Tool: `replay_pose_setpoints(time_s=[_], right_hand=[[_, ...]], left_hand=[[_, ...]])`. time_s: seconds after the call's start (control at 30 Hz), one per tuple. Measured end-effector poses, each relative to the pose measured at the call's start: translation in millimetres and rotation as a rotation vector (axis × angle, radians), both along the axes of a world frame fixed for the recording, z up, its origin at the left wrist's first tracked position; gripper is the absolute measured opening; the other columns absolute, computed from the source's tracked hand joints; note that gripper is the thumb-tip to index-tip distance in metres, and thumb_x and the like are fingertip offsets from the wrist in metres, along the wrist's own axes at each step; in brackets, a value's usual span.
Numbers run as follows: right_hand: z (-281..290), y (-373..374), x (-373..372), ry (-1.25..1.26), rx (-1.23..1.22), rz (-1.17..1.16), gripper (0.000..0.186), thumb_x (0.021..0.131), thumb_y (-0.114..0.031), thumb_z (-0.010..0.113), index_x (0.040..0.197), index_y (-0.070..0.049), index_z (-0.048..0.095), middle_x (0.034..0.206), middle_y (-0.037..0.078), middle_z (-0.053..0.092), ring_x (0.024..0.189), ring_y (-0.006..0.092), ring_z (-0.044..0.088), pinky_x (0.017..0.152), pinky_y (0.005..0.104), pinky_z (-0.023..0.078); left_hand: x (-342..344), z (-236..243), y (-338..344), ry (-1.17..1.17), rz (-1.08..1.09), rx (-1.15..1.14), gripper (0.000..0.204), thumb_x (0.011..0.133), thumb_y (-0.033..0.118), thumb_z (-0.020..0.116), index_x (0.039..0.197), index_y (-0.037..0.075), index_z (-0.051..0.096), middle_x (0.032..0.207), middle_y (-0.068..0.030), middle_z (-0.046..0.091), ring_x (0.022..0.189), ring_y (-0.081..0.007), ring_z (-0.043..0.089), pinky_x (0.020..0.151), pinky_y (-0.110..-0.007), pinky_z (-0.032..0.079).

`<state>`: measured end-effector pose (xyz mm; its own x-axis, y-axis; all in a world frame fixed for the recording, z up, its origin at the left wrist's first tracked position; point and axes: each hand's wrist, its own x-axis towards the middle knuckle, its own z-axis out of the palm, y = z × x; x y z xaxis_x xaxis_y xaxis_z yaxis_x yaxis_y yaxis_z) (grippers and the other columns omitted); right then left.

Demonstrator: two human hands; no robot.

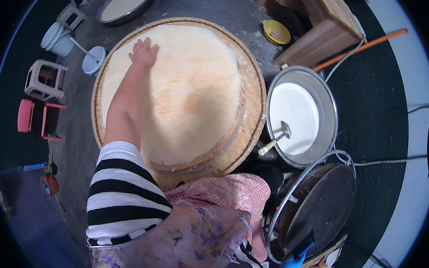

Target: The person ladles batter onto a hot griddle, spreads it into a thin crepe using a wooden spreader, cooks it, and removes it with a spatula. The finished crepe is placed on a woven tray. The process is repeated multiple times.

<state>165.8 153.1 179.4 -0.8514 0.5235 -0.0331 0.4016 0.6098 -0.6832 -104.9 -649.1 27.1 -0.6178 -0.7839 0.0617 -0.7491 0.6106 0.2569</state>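
My left hand (144, 54), bare, lies with fingers spread near the far left edge of the top sheet in a stack of thin, pale round pancakes (193, 80). Their layered edges show along the right and near side. Under the stack is a wide round woven tray (255, 97). At the lower right my right hand (291, 266), in a blue glove, is closed around a flat dark blue tool (305, 244), its exact kind unclear. That tool is over the near edge of a dark round griddle (331, 206).
Right of the tray stands a metal pot (332, 110) of white batter, with a ladle (274, 145) resting in it. A grey hose (288, 197) curves beside the griddle. Beyond are a yellow bowl (276, 32), a wooden cabinet (319, 33), a metal basin (146, 2) and a plastic stool (45, 80).
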Motion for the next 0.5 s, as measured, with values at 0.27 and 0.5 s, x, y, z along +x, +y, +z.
replay_pose_setpoints(time_s=[0.27, 0.5], right_hand=[[6, -18, 12, -0.086, 0.103, -0.018, 0.048, 0.082, 0.003, 0.045, 0.129, 0.004, 0.04, 0.132, 0.015, 0.044, 0.118, 0.0232, 0.043, 0.102, 0.0338, 0.029], [5, -45, -21, 0.038, 0.151, 0.076, 0.052, 0.072, 0.017, 0.039, 0.123, 0.005, 0.046, 0.126, 0.016, 0.049, 0.117, 0.0239, 0.047, 0.1, 0.0319, 0.033]], left_hand=[[-28, -39, -27, -0.181, 0.019, -0.043, 0.065, 0.083, 0.058, 0.038, 0.136, 0.02, 0.034, 0.143, -0.0108, 0.026, 0.134, -0.0274, 0.019, 0.103, -0.057, 0.019], [-23, -32, 103, 0.322, -0.467, -0.208, 0.054, 0.087, 0.032, 0.052, 0.126, -0.003, 0.042, 0.13, -0.0231, 0.041, 0.125, -0.0369, 0.032, 0.105, -0.04, 0.024]])
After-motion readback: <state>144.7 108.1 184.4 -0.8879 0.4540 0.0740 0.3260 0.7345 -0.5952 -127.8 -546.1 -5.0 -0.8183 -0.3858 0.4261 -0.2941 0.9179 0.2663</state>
